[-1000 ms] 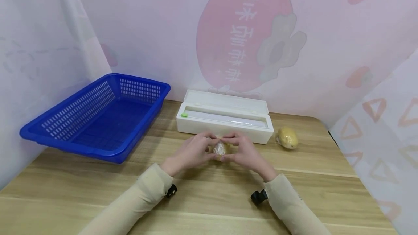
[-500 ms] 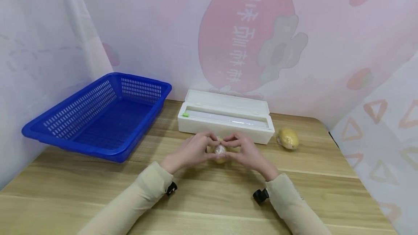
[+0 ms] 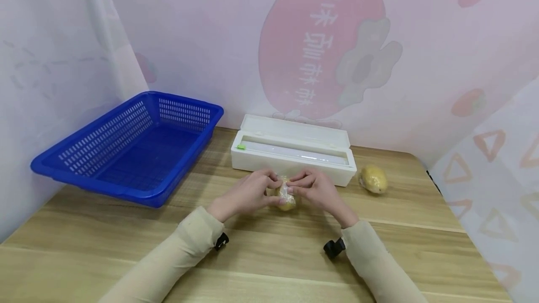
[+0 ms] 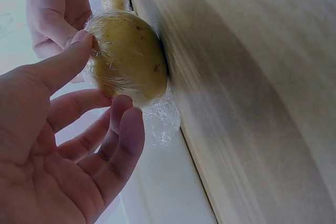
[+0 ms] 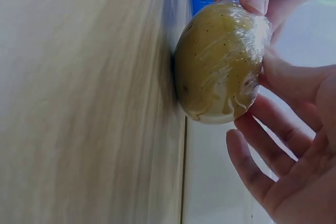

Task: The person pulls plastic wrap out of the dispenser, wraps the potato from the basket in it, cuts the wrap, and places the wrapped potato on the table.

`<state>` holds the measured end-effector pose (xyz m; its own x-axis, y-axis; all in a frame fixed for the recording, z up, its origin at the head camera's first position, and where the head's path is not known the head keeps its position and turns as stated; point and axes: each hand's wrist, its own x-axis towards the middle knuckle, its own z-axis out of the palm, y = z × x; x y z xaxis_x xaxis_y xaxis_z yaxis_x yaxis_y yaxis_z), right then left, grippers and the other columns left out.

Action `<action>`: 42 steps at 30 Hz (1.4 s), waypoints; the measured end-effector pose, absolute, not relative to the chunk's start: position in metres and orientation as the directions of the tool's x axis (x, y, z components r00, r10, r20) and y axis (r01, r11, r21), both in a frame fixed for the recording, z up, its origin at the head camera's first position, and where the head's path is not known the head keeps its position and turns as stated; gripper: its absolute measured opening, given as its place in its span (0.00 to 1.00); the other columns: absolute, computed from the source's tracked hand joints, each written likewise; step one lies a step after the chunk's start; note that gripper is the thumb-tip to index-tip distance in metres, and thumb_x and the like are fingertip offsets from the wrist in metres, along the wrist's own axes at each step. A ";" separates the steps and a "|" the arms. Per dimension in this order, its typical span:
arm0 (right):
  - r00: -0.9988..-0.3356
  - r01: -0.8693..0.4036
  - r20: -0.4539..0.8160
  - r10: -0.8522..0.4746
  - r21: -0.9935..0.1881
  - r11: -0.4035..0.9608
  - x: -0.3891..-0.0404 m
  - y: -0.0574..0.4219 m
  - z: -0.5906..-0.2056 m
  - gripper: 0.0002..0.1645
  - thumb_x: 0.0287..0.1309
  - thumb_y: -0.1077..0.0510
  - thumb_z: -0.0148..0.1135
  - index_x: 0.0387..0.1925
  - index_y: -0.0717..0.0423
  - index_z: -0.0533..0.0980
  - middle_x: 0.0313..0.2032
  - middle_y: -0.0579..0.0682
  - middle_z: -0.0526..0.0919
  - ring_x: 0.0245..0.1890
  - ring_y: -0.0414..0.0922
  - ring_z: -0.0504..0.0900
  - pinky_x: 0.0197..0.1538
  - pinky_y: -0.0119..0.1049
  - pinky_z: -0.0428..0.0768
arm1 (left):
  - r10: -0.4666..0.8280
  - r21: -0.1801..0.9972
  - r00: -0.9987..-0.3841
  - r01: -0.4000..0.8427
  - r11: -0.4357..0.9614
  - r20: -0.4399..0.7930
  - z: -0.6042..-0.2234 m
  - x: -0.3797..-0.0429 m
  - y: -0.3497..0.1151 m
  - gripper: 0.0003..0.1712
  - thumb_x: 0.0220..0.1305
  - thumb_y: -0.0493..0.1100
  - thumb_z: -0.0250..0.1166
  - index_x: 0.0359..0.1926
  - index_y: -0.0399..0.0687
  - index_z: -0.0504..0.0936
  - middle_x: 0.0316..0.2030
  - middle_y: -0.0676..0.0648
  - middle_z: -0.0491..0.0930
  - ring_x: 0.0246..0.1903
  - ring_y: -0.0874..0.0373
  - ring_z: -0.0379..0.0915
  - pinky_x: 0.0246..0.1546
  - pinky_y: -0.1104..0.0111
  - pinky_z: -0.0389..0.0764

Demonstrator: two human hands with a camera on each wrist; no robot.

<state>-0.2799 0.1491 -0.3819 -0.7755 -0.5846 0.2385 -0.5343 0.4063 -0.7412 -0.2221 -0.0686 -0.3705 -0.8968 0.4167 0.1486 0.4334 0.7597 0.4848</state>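
A potato (image 3: 287, 205) wrapped in clear cling film rests on the wooden table between the two hands. My left hand (image 3: 248, 194) holds it from the left, its thumb on the near side and its fingers curled behind. From the right, my right hand (image 3: 317, 194) grips the film-covered top, thumb and index finger close together. In the right wrist view the film on the potato (image 5: 215, 61) looks bunched and shiny under the thumbs. A loose crumple of cling film (image 4: 161, 121) sticks out beside the potato (image 4: 128, 56) in the left wrist view.
Behind the hands stands a white cling film box (image 3: 290, 167), lid up, with a green slider (image 3: 241, 147) at its left end. Another film-wrapped potato (image 3: 374, 179) lies right of it. A blue plastic basket (image 3: 156, 198) stands at the left. Printed cloth hangs behind.
The right thumb has moved up from the potato's near side to its top, close to the index finger. The left hand keeps its hold. The head view has shifted slightly.
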 end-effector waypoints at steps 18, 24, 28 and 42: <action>-0.808 -0.499 0.283 -0.517 -0.795 0.344 -0.276 0.146 -0.388 0.06 0.56 0.60 0.73 0.37 0.53 0.88 0.36 0.44 0.86 0.39 0.44 0.81 0.36 0.37 0.81 | 0.419 0.484 -0.884 0.464 0.742 0.205 -0.366 -0.219 -0.067 0.26 0.63 0.55 0.69 0.58 0.49 0.82 0.53 0.51 0.78 0.36 0.62 0.77 0.36 0.69 0.77; -0.742 -0.582 0.328 -0.585 -0.749 0.318 -0.273 0.150 -0.386 0.10 0.58 0.63 0.70 0.42 0.58 0.86 0.41 0.48 0.85 0.44 0.47 0.81 0.43 0.41 0.83 | 0.421 0.477 -0.885 0.462 0.748 0.197 -0.365 -0.220 -0.066 0.21 0.64 0.53 0.68 0.54 0.49 0.85 0.50 0.53 0.78 0.38 0.61 0.75 0.36 0.67 0.77; -0.696 -0.620 0.305 -0.650 -0.712 0.329 -0.273 0.158 -0.386 0.21 0.52 0.57 0.76 0.49 0.55 0.84 0.47 0.45 0.83 0.50 0.46 0.78 0.52 0.50 0.77 | 0.430 0.469 -0.880 0.472 0.747 0.200 -0.366 -0.221 -0.065 0.17 0.66 0.51 0.67 0.50 0.49 0.87 0.50 0.52 0.78 0.41 0.59 0.75 0.38 0.65 0.77; -0.637 -0.649 0.286 -0.716 -0.700 0.298 -0.273 0.158 -0.383 0.21 0.48 0.57 0.77 0.47 0.53 0.85 0.53 0.50 0.81 0.54 0.51 0.75 0.57 0.52 0.72 | 0.250 0.542 -0.934 0.351 0.764 0.254 -0.370 -0.221 -0.057 0.10 0.61 0.48 0.71 0.40 0.49 0.90 0.41 0.54 0.83 0.40 0.60 0.77 0.36 0.66 0.78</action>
<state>-0.2734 0.1584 -0.3833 -0.6367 -0.7162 0.2858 -0.6492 0.2978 -0.6999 -0.2206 -0.0567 -0.3702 -0.9344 0.2496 0.2541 0.3513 0.7636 0.5418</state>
